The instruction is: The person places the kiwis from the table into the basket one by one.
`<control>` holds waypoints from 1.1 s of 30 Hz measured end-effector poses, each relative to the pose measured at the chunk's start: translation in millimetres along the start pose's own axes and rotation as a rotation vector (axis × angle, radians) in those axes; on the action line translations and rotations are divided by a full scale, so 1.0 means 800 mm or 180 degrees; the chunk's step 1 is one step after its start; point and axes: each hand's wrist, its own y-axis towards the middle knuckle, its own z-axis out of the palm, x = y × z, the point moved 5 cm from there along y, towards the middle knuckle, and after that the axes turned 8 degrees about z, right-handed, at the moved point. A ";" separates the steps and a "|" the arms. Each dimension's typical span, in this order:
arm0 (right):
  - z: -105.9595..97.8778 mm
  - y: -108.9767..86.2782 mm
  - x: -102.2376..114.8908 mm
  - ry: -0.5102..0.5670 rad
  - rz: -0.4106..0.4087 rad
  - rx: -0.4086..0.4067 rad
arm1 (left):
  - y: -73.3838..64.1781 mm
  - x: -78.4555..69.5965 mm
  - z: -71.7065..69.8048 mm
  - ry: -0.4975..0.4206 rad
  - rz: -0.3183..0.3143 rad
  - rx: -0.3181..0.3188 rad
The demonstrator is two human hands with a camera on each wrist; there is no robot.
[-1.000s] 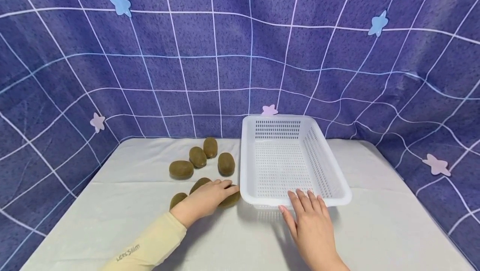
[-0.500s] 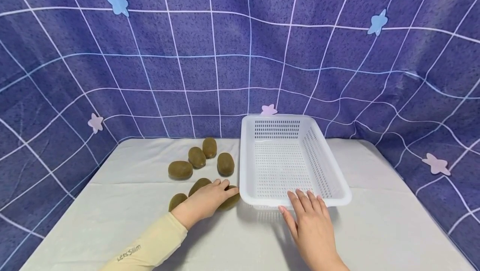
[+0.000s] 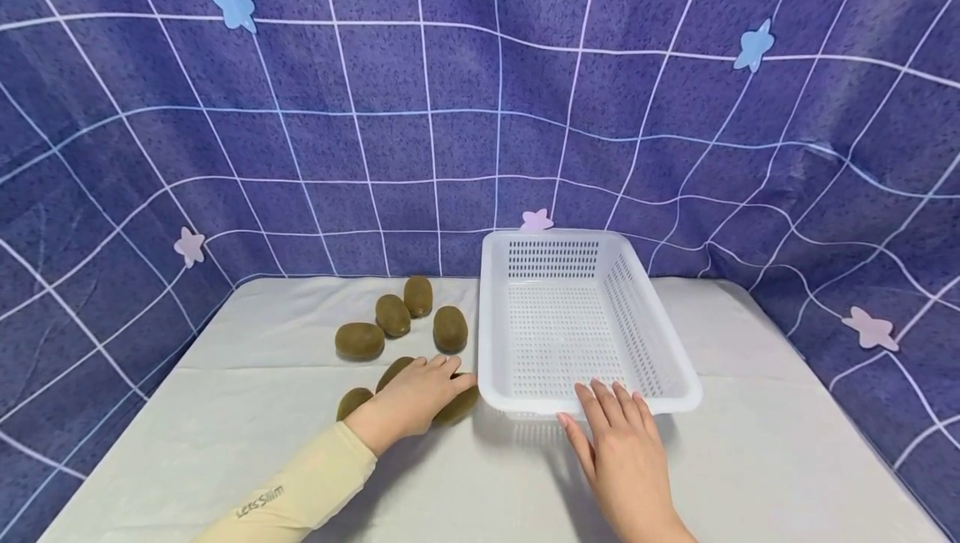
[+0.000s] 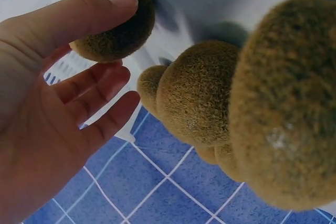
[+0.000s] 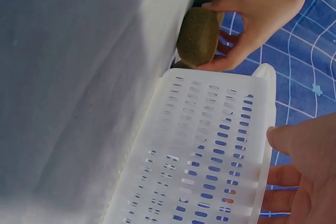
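My left hand [image 3: 420,397] pinches a brown, fuzzy kiwi [image 3: 459,405] between thumb and fingers, just left of the white basket. In the left wrist view the thumb lies across this kiwi [image 4: 113,40] with the fingers on its other side. My right hand [image 3: 628,464] rests on the near rim of the white perforated basket [image 3: 491,318], its straight fingers reaching over the edge and its thumb outside. Close to my left hand lie two more kiwis, one partly hidden behind it [image 3: 393,370] and one by the wrist [image 3: 354,401].
Several kiwis lie farther back on the white cloth, among them one [image 3: 450,329] near the basket's left side and one [image 3: 359,341] at the left. A purple-blue curtain [image 3: 360,151] with a grid pattern and stars encloses the table [image 3: 765,443] at the back and sides.
Almost nothing differs. The view has shifted very slightly; my left hand stays at the same kiwi and my right hand stays on the basket rim.
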 end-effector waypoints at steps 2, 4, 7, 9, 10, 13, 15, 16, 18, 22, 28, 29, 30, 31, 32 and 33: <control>0.000 -0.001 0.000 0.0009 -0.0011 -0.0023 | -0.001 0.000 0.000 0.0027 -0.0001 0.0001; 0.000 -0.001 0.000 0.0006 -0.0020 -0.0036 | -0.002 0.001 -0.001 0.0040 -0.0012 0.0031; 0.001 -0.001 0.000 0.0005 -0.0030 -0.0035 | -0.002 0.003 -0.002 0.0005 -0.0033 0.0051; 0.001 -0.001 -0.001 -0.0005 -0.0026 -0.0013 | -0.002 0.005 -0.003 -0.0043 -0.0031 0.0053; 0.001 -0.001 -0.001 -0.0003 -0.0021 0.0001 | -0.002 0.006 -0.004 -0.0071 -0.0027 0.0044; 0.002 -0.001 -0.001 -0.0001 0.0000 0.0051 | -0.002 0.009 -0.005 -0.0170 0.0025 -0.0029; 0.002 0.000 -0.002 -0.0003 0.0005 0.0075 | -0.002 0.011 -0.006 -0.0271 0.0049 -0.0072; 0.002 0.000 -0.002 -0.0005 0.0004 0.0085 | -0.003 0.013 -0.007 -0.0323 0.0058 -0.0088; 0.002 0.000 -0.002 -0.0012 0.0002 0.0096 | -0.003 0.015 -0.009 -0.0381 0.0084 -0.0141; 0.003 0.001 -0.002 -0.0028 0.0007 0.0105 | -0.004 0.020 -0.016 -0.0354 0.0138 -0.0234; 0.002 0.002 -0.002 -0.0036 0.0014 0.0109 | -0.009 0.029 -0.033 -0.0311 0.0057 -0.0223; 0.002 0.002 -0.002 -0.0035 0.0016 0.0110 | -0.010 0.031 -0.035 -0.0320 0.0034 -0.0203; 0.002 0.002 -0.002 -0.0028 0.0019 0.0109 | -0.011 0.033 -0.038 -0.0317 0.0022 -0.0200; 0.002 0.001 -0.002 -0.0030 0.0020 0.0109 | -0.012 0.035 -0.040 -0.0307 0.0015 -0.0201; 0.002 0.001 -0.002 -0.0032 0.0020 0.0107 | -0.014 0.036 -0.043 -0.0293 0.0013 -0.0215; 0.001 0.001 -0.002 -0.0028 0.0020 0.0103 | -0.015 0.037 -0.046 -0.0269 0.0008 -0.0230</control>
